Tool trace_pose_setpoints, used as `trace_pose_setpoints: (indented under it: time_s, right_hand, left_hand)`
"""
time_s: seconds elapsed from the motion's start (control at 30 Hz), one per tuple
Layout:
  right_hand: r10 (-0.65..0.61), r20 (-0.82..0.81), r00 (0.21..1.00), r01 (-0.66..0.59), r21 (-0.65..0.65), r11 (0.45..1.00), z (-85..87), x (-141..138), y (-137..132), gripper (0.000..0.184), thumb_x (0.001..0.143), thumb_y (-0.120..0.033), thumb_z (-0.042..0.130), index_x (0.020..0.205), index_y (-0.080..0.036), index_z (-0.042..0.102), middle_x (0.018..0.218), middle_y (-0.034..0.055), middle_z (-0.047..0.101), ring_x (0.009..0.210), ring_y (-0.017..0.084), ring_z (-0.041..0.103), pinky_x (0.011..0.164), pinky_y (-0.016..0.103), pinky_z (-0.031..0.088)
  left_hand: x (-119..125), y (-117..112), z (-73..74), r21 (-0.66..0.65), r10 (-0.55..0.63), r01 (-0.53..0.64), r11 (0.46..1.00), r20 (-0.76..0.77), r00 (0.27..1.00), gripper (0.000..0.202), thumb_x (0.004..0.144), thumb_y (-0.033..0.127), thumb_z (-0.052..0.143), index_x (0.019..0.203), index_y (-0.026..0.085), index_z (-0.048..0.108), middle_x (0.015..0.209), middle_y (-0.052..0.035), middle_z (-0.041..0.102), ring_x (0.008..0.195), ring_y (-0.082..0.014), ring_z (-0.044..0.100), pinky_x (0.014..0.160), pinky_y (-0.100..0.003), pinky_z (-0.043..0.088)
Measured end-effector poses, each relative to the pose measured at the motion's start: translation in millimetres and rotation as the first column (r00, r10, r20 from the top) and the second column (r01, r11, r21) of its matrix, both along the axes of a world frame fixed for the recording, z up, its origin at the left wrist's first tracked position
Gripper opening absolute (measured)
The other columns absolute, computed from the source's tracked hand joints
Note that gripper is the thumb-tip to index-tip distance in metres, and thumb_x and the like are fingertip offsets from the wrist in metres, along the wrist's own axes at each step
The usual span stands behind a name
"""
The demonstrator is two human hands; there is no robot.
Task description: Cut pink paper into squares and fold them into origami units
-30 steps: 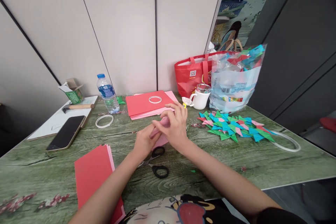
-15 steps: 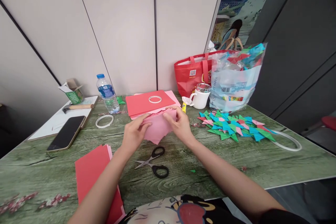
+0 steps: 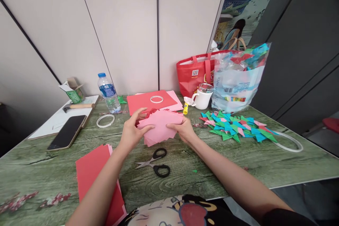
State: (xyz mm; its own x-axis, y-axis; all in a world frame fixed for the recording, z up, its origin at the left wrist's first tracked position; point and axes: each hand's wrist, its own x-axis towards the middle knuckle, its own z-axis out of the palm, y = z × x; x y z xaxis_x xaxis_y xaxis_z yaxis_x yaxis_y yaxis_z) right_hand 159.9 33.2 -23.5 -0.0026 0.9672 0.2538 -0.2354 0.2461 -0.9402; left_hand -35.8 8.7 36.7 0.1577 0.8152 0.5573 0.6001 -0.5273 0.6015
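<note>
A loose stack of pink and red paper sheets [image 3: 160, 125] is held up between both hands, its edges uneven and fanned. My left hand [image 3: 134, 127] grips the left side, thumb on the pink front sheet, fingers behind. On the right edge my right hand [image 3: 184, 129] pinches the stack, its thumb in front and the other fingers mostly hidden. Below the paper, black-handled scissors [image 3: 155, 163] lie with blades slightly apart. A pile of red and pink sheets [image 3: 92, 173] rests under my left forearm. Behind the hands lies another red and pink stack [image 3: 137, 104] with a tape roll [image 3: 156, 99] on top.
To the left are a phone [image 3: 67, 132], hammer [image 3: 78, 106], small box [image 3: 75, 91], water bottle [image 3: 109, 93] and white ring [image 3: 105, 121]. At right stand a mug [image 3: 202, 99], glue stick [image 3: 185, 108], red bag [image 3: 186, 77], plastic bag [image 3: 235, 84] and folded paper pieces [image 3: 235, 127].
The held paper has turned and spread wider, with more of its pink face and ragged edges showing. My right hand has shifted from the top edge to the right side.
</note>
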Motion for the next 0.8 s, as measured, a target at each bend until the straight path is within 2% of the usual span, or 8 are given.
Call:
trace_pose_setpoints:
  time_s: [0.07, 0.17, 0.27, 0.37, 0.47, 0.53, 0.7, 0.8]
  right_hand:
    - [-0.034, 0.106, 0.994, 0.028, 0.059, 0.998, -0.5, 3.6, 2.3, 0.065, 0.047, -0.032, 0.079, 0.105, -0.017, 0.052, 0.106, 0.0073, 0.06, 0.094, 0.022, 0.057, 0.082, 0.035, 0.046]
    - [-0.156, 0.291, 0.944, 0.102, 0.193, 0.976, 3.4, 13.3, 4.2, 0.076, 0.043, -0.032, 0.08, 0.11, -0.018, 0.048, 0.11, 0.0072, 0.056, 0.101, 0.023, 0.052, 0.088, 0.036, 0.041]
    - [-0.187, 0.378, 0.907, 0.078, 0.286, 0.955, 7.9, 20.7, 5.3, 0.076, 0.043, -0.034, 0.08, 0.109, -0.018, 0.048, 0.112, 0.0068, 0.054, 0.104, 0.023, 0.049, 0.093, 0.036, 0.037]
    - [-0.175, 0.373, 0.911, 0.06, 0.3, 0.952, 9.4, 19.8, 4.8, 0.066, 0.045, -0.035, 0.08, 0.101, -0.019, 0.051, 0.103, 0.0049, 0.056, 0.097, 0.021, 0.053, 0.088, 0.034, 0.04]
    - [-0.239, 0.276, 0.931, 0.153, 0.3, 0.941, 11.4, 14.6, 1.1, 0.054, 0.049, -0.037, 0.077, 0.092, -0.019, 0.052, 0.092, 0.0031, 0.058, 0.086, 0.019, 0.055, 0.077, 0.031, 0.045]
    - [-0.259, 0.276, 0.926, 0.166, 0.318, 0.934, 15.4, 13.7, -2.2, 0.05, 0.05, -0.037, 0.077, 0.09, -0.018, 0.053, 0.09, 0.003, 0.058, 0.083, 0.019, 0.055, 0.074, 0.03, 0.045]
    - [-0.011, 0.503, 0.864, -0.141, 0.262, 0.955, 27.6, 26.1, -4.4, 0.048, 0.05, -0.035, 0.077, 0.091, -0.017, 0.059, 0.09, 0.0035, 0.063, 0.084, 0.019, 0.058, 0.077, 0.03, 0.044]
    - [0.031, 0.563, 0.826, -0.2, 0.241, 0.95, 28.0, 29.7, -3.6, 0.046, 0.053, -0.034, 0.075, 0.093, -0.017, 0.061, 0.09, 0.003, 0.064, 0.082, 0.018, 0.058, 0.076, 0.029, 0.044]
  left_hand:
    - [0.8, 4.3, -7.6, -0.01, -0.011, 0.012, 1.0, 0.009, 1.0, 0.059, 0.063, 0.038, 0.069, 0.114, 0.02, 0.049, 0.112, -0.0075, 0.06, 0.098, -0.0205, 0.059, 0.081, -0.032, 0.047]
    - [5.0, 6.3, -18.9, 0.03, -0.037, 0.039, 0.999, -0.057, 0.998, 0.063, 0.062, 0.036, 0.069, 0.118, 0.02, 0.046, 0.118, -0.0082, 0.057, 0.104, -0.0209, 0.055, 0.088, -0.033, 0.044]
    - [8.7, 2.7, -22.8, 0.056, -0.064, 0.074, 0.996, -0.169, 0.984, 0.068, 0.065, 0.034, 0.068, 0.125, 0.022, 0.039, 0.118, -0.0072, 0.057, 0.102, -0.0203, 0.056, 0.086, -0.032, 0.044]
    - [8.7, -1.6, -19.2, 0.098, -0.037, 0.059, 0.993, -0.216, 0.976, 0.069, 0.067, 0.034, 0.067, 0.127, 0.025, 0.036, 0.119, -0.0059, 0.056, 0.098, -0.0192, 0.058, 0.083, -0.031, 0.046]
    - [6.2, -4.4, -13.7, 0.197, 0.021, 0.012, 0.98, -0.161, 0.987, 0.06, 0.071, 0.035, 0.063, 0.125, 0.025, 0.039, 0.12, -0.0053, 0.056, 0.097, -0.0178, 0.059, 0.083, -0.028, 0.046]
    - [4.5, -5.2, -11.1, 0.221, 0.044, -0.014, 0.975, -0.129, 0.991, 0.058, 0.071, 0.038, 0.062, 0.122, 0.025, 0.041, 0.117, -0.0057, 0.057, 0.093, -0.0177, 0.061, 0.081, -0.029, 0.047]
    - [4.3, -4.1, -11.0, 0.05, -0.047, 0.058, 0.997, -0.192, 0.98, 0.063, 0.065, 0.039, 0.067, 0.122, 0.025, 0.044, 0.092, -0.0025, 0.066, 0.081, -0.0164, 0.062, 0.074, -0.029, 0.047]
    - [6.2, -2.7, -12.1, 0.021, -0.068, 0.073, 0.997, -0.166, 0.984, 0.068, 0.063, 0.039, 0.069, 0.123, 0.024, 0.042, 0.091, -0.0024, 0.065, 0.081, -0.0166, 0.061, 0.075, -0.03, 0.047]
